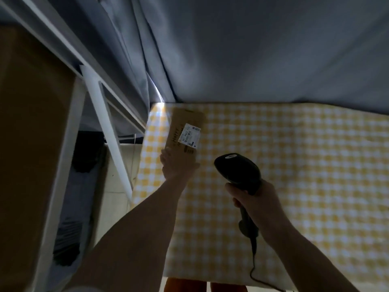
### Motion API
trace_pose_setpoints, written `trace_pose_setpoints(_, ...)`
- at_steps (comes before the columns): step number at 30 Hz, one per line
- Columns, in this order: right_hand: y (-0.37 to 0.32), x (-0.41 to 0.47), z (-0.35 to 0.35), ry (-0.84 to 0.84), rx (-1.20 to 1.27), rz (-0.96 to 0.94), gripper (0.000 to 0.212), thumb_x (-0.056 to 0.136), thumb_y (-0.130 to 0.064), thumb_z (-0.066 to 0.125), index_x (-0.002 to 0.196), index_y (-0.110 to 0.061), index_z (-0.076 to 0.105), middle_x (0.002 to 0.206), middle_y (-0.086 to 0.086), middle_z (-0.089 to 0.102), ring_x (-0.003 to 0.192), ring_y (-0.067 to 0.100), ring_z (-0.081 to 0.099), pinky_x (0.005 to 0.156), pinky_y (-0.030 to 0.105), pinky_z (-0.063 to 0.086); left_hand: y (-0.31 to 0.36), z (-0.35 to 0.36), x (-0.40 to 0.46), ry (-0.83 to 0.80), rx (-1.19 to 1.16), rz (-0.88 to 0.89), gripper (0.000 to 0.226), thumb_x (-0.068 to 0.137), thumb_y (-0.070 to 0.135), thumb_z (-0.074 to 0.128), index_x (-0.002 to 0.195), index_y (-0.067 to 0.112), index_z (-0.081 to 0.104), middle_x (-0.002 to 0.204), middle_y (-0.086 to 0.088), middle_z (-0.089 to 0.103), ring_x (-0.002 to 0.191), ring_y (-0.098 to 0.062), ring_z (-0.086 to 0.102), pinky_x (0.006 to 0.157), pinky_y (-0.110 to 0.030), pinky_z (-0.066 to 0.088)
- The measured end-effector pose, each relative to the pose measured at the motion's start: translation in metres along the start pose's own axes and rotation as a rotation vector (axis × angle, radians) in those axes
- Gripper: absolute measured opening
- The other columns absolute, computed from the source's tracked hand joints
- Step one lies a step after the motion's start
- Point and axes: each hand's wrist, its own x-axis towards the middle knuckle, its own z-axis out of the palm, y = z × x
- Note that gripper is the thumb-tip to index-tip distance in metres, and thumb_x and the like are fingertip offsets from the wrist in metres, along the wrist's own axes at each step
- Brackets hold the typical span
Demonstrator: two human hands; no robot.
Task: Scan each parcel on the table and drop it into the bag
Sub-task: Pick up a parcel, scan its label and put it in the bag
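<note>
On checked table (294,165), flat brown labelled parcel (185,133) pinched by left hand (175,167), right hand (252,199) gripping scanner (237,169)

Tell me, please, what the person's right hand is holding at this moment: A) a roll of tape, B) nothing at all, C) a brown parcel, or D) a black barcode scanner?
D: the right hand grips the handle of the black barcode scanner, its head aimed toward the brown parcel, which the left hand holds over the checked tablecloth.
</note>
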Motion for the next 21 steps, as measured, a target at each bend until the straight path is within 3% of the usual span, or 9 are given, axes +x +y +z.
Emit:
trace_pose_setpoints(5,0.012,0.016,0.012,0.017,0.022,0.033,0.01,0.082,-0.016,0.073,0.081,-0.009,0.065,0.075,0.023,0.068,0.066,0.032,0.063,0.063,0.037,0.049,0.007,0.02,0.03,0.072,0.067,-0.004,0.118,0.076,0.06,0.066,0.152,0.0,-0.001,0.158,-0.017,0.01,0.147,-0.033,0.011,0.118,-0.045,0.022)
trace_pose_setpoints(8,0.015,0.019,0.011,0.036,0.029,0.04,0.011,0.082,-0.019,0.073,0.083,-0.01,0.066,0.075,0.021,0.068,0.072,0.037,0.066,0.065,0.038,0.05,0.007,0.022,0.036,0.119,0.132,-0.023,0.121,0.072,0.062,0.068,0.152,0.001,0.001,0.154,-0.018,0.02,0.142,-0.034,0.022,0.115,-0.047,0.027)
trace_pose_setpoints(12,0.012,0.015,0.006,0.039,0.052,0.048,0.011,0.082,-0.018,0.072,0.084,-0.009,0.066,0.073,0.021,0.066,0.066,0.03,0.061,0.063,0.036,0.048,0.006,0.015,0.029,0.037,0.183,-0.025,0.127,0.066,0.062,0.074,0.152,0.003,0.002,0.149,-0.018,0.025,0.138,-0.035,0.028,0.114,-0.044,0.029)
trace_pose_setpoints(17,0.0,-0.006,-0.012,0.02,0.069,0.035,0.012,0.082,-0.013,0.071,0.085,-0.002,0.065,0.072,0.022,0.064,0.064,0.027,0.057,0.062,0.036,0.045,0.003,-0.001,-0.016,0.061,0.186,0.29,0.115,0.06,0.055,0.082,0.145,0.006,0.021,0.141,-0.013,0.032,0.13,-0.031,0.034,0.111,-0.042,0.033)
trace_pose_setpoints(21,-0.011,-0.04,-0.041,0.01,0.102,0.029,0.018,0.083,-0.012,0.071,0.091,0.003,0.064,0.07,0.018,0.061,0.064,0.025,0.057,0.065,0.036,0.047,0.018,-0.036,-0.064,0.163,0.197,0.561,0.114,0.056,0.043,0.084,0.146,0.011,0.023,0.14,-0.009,0.031,0.131,-0.027,0.031,0.112,-0.041,0.033)
